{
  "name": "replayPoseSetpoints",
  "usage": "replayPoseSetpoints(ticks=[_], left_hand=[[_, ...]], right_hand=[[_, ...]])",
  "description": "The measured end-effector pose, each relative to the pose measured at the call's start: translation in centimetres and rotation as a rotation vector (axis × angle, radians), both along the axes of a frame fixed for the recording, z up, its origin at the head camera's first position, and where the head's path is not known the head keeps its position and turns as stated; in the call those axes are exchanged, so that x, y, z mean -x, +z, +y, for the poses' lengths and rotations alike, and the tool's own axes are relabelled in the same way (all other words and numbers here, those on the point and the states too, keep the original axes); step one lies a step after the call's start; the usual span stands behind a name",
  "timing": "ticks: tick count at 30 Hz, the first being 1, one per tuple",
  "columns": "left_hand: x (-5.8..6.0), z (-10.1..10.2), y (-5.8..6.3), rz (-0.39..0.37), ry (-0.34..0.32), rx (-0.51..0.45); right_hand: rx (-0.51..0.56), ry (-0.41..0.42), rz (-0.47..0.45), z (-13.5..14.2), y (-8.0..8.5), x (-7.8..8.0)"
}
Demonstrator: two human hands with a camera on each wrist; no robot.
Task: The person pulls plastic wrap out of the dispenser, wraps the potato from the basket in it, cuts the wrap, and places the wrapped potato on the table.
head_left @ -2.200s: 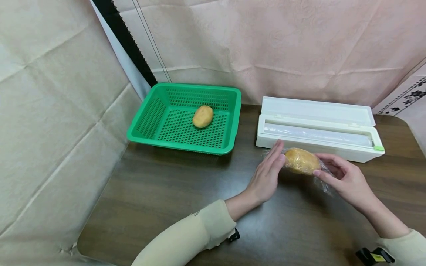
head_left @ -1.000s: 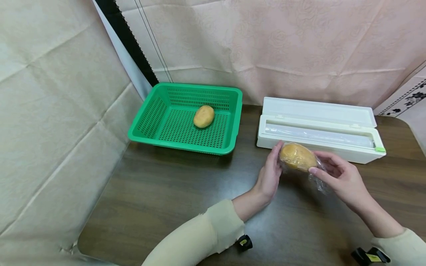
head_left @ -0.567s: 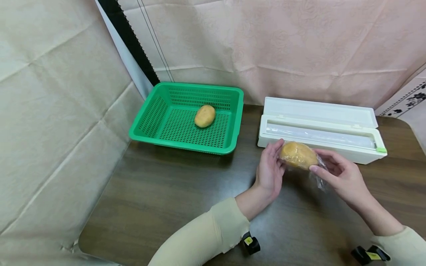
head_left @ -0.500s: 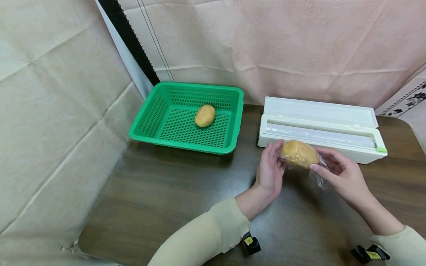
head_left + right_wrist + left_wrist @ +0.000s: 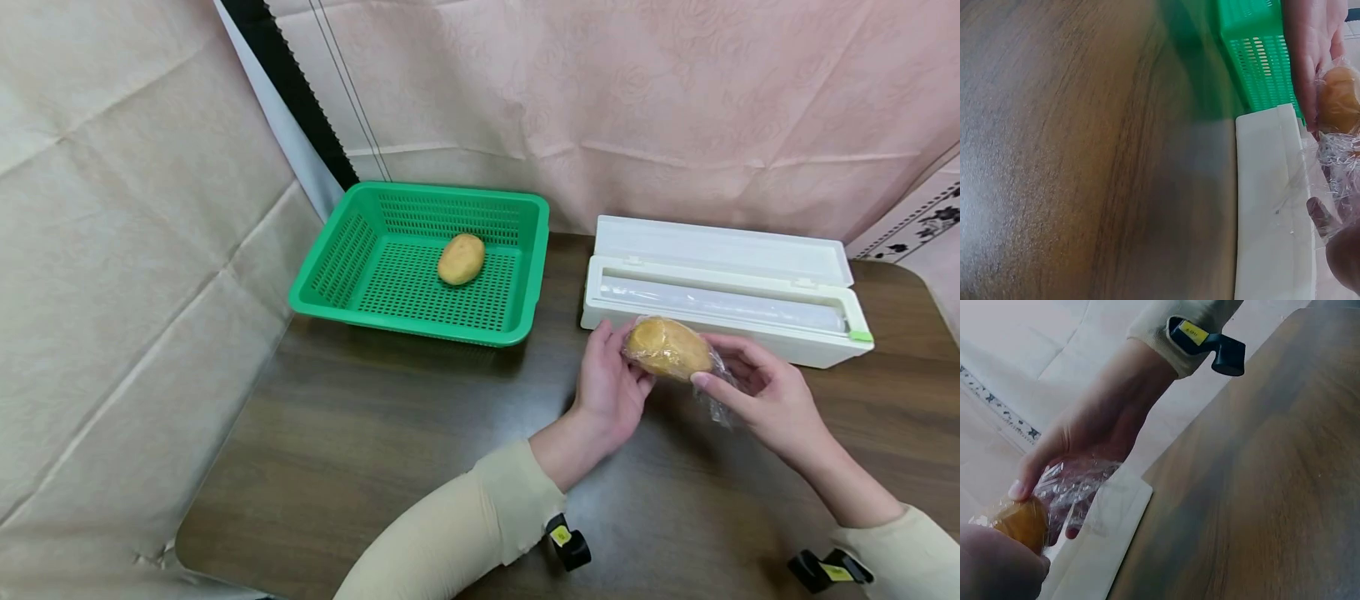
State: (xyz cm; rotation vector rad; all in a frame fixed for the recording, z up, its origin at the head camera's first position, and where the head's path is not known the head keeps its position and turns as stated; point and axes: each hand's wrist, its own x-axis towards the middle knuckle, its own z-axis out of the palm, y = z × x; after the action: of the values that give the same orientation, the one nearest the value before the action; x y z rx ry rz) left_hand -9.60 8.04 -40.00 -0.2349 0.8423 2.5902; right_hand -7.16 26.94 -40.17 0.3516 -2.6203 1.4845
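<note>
A potato in clear plastic wrap (image 5: pixel 666 347) is held above the table, in front of the white box. My right hand (image 5: pixel 780 408) grips its right end, thumb on the near side. Loose film (image 5: pixel 712 400) gathers and hangs by those fingers; the left wrist view shows this crumpled wrap (image 5: pixel 1079 487) close up. My left hand (image 5: pixel 609 392) touches the potato's left end, palm turned partly up. In the right wrist view its fingers (image 5: pixel 1302 94) lie fairly straight along the wrapped potato (image 5: pixel 1338 100); some fingertips are hidden behind the film.
An unwrapped potato (image 5: pixel 461 258) lies in a green slotted basket (image 5: pixel 405 327) at the back left. The white dispenser box (image 5: pixel 720 242) stands with its lid up, a roll of film (image 5: pixel 720 303) inside. Curtain-like cloth (image 5: pixel 675 100) hangs behind the brown table (image 5: pixel 360 433).
My left hand has come against the wrapped potato's left end and turned its palm upward. The potato and my right hand have moved slightly left. The basket and box stay put.
</note>
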Motion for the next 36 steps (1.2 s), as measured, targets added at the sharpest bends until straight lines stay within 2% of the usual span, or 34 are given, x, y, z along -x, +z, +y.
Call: replayPoseSetpoints(ticks=[6, 17, 22, 26, 29, 32, 34, 36], left_hand=[[0.6, -0.4, -0.3, -0.018, -0.019, 0.000], [0.3, 0.0, -0.1, -0.037, -0.042, -0.026], [0.5, -0.5, -0.3, 0.006, -0.088, 0.059], [0.4, -1.0, -0.4, 0.067, -0.083, 0.252], [0.1, -1.8, -0.3, 0.143, -0.080, 0.480], [-0.2, -3.1, -0.2, 0.325, -0.137, 0.774], [-0.4, -4.3, -0.1, 0.500, -0.185, 1.014], [-0.6, -5.3, 0.0, 0.677, -0.213, 1.206]], right_hand=[[0.020, 0.005, 0.019, -0.1, 0.4, 0.0], [-0.048, 0.008, 0.056, -0.1, -0.1, -0.2], [-0.054, 0.012, 0.045, -0.1, -0.2, -0.3], [-0.071, 0.021, 0.041, 0.0, -0.4, -0.4], [-0.118, 0.028, 0.056, -0.1, -0.7, -0.3], [-0.166, 0.029, 0.073, -0.1, -1.1, -0.3], [-0.198, 0.031, 0.084, -0.2, -1.4, -0.2], [-0.236, 0.039, 0.105, -0.3, -1.7, -0.1]])
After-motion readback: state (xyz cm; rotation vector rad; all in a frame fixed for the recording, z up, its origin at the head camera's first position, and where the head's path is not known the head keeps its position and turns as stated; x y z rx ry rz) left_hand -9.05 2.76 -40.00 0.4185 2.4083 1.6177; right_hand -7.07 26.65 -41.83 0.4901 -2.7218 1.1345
